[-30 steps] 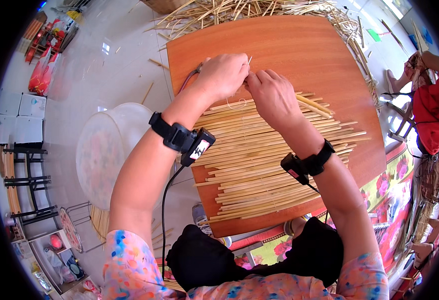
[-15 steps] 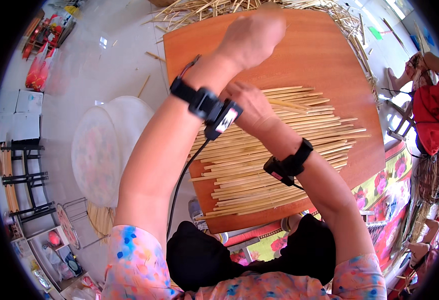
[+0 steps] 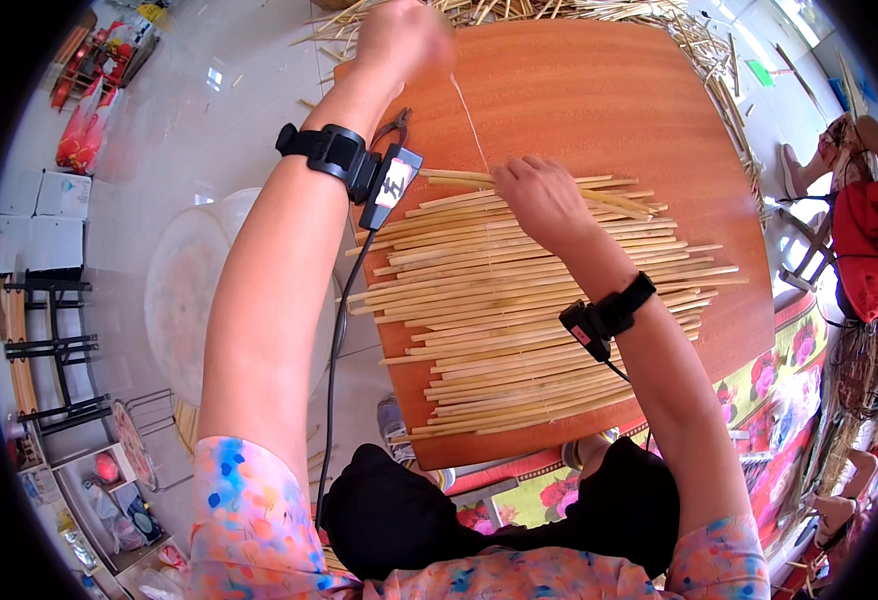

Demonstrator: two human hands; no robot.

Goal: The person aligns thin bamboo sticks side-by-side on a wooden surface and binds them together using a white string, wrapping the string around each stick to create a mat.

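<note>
A mat of several pale straw stalks (image 3: 519,310) lies in rows on a brown wooden board (image 3: 599,100). My left hand (image 3: 404,35) is raised toward the far edge of the board, closed on the end of a thin white thread (image 3: 469,120) that runs taut down to the mat's top row. On that top row rests my right hand (image 3: 539,195), its fingers pinching the stalks where the thread meets them. Both wrists carry black bands with small devices.
A loose heap of straw (image 3: 559,10) lies beyond the board's far edge. A round pale tray (image 3: 184,290) sits on the tiled floor to the left, with a black metal rack (image 3: 44,350) further left. Another person in red (image 3: 864,230) sits at the right.
My left hand has left the mat's top row and swung up and away toward the far edge, drawing the thread taut. My right hand stayed on the top stalks.
</note>
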